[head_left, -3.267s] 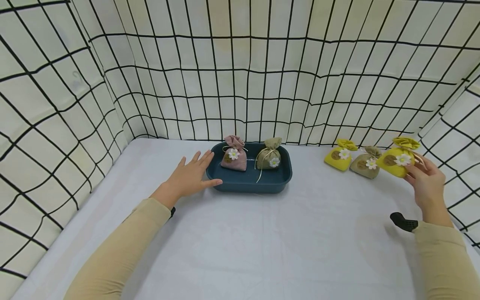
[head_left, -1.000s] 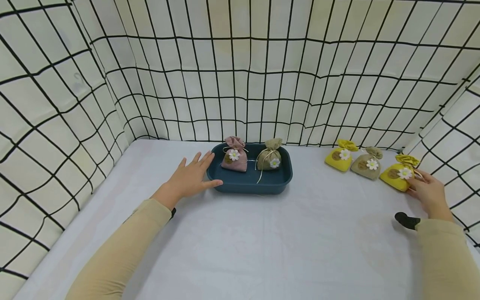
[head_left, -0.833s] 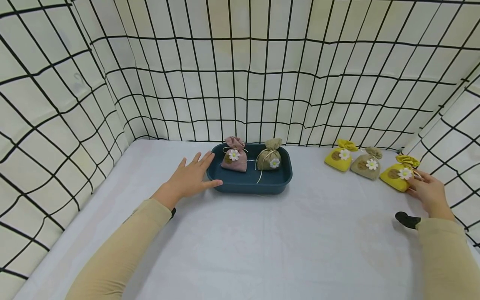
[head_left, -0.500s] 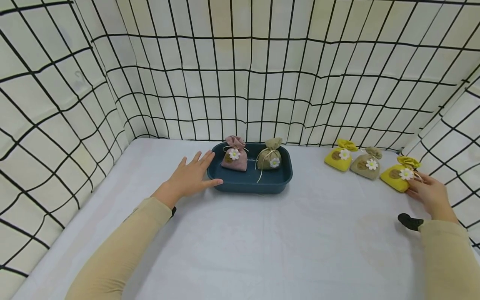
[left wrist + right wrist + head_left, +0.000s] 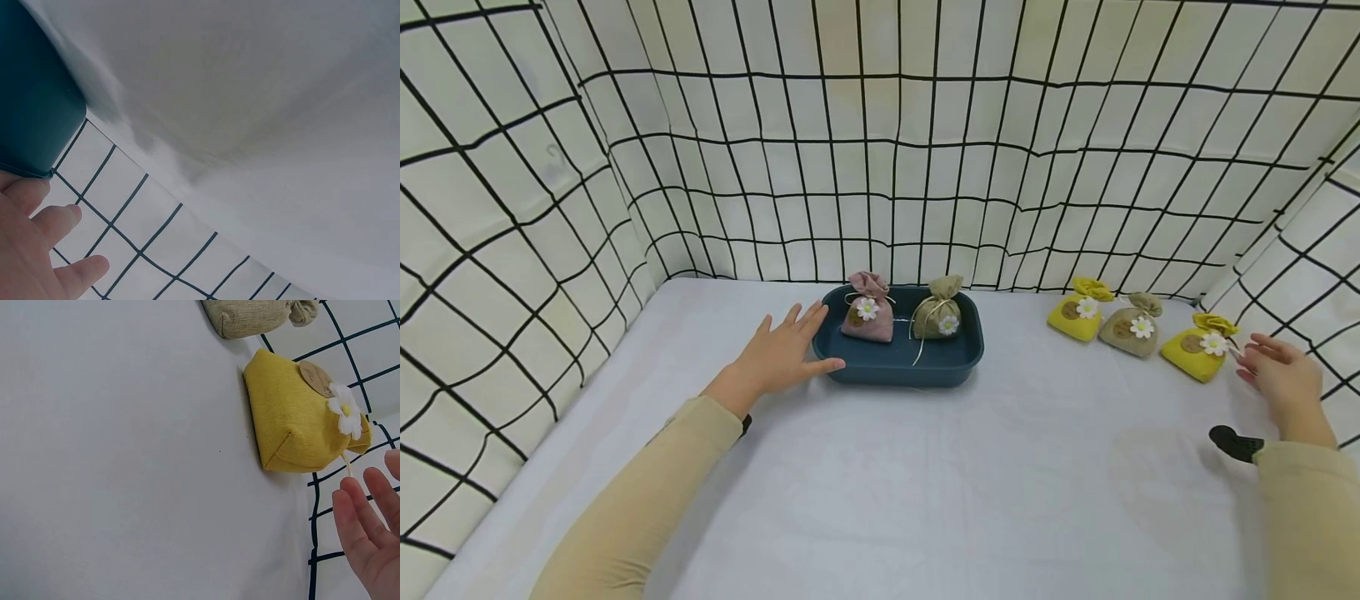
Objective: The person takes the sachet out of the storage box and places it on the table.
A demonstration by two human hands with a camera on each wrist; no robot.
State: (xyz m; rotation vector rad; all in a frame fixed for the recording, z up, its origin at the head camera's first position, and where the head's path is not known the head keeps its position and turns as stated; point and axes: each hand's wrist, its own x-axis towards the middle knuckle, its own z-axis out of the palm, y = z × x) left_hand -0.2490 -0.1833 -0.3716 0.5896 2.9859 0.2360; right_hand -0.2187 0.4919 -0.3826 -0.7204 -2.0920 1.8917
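My left hand has its fingers spread, with the fingertips and thumb at the left rim of a dark teal tray. Inside that tray sit a pink drawstring pouch and an olive-green pouch, each with a white flower. At the far right, a yellow pouch rests on the table. Just to its right is my right hand, holding nothing. In the right wrist view, its fingers are apart from the yellow cloth, and a pale drawstring end hangs close to one fingertip.
Left of that yellow pouch, a grey-beige pouch and another yellow pouch lie in a row on the white table. Black grid netting over white sheeting walls the back and both sides.
The right hand lowered the yellow pouch to the table beside the grey-beige one, then let go and drew back to the right. The left hand and the tray have stayed put.
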